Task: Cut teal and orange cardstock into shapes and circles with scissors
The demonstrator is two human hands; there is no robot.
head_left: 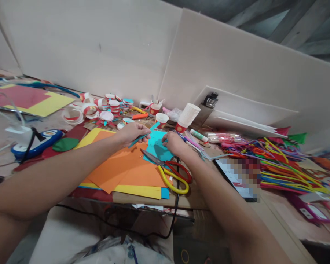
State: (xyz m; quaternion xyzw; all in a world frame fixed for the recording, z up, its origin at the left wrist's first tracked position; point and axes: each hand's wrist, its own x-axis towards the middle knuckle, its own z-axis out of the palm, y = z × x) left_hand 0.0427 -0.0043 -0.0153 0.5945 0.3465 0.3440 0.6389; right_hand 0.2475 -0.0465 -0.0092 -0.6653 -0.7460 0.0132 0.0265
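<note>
My left hand (134, 134) pinches narrow teal paper strips (154, 127) between thumb and fingers, above the stacked sheets. Close to its right, my right hand (172, 143) is curled over the edge of a turquoise sheet (157, 143); its fingertips are closed, and what they hold, if anything, is too small to name. Scissors with one red and one yellow handle (174, 177) lie partly open between my forearms, their blades over orange paper (121, 168). Yellow paper (143, 191) shows beneath the orange sheets.
Paper cups (161, 119), a tall cup stack (188, 115) and a glue stick (198, 135) stand or lie behind my hands. Cut cup pieces (106, 116) sit at the back left. Rightward are a tablet (232, 179) and colourful pipe cleaners (283, 176). A black cable (177, 205) hangs over the front edge.
</note>
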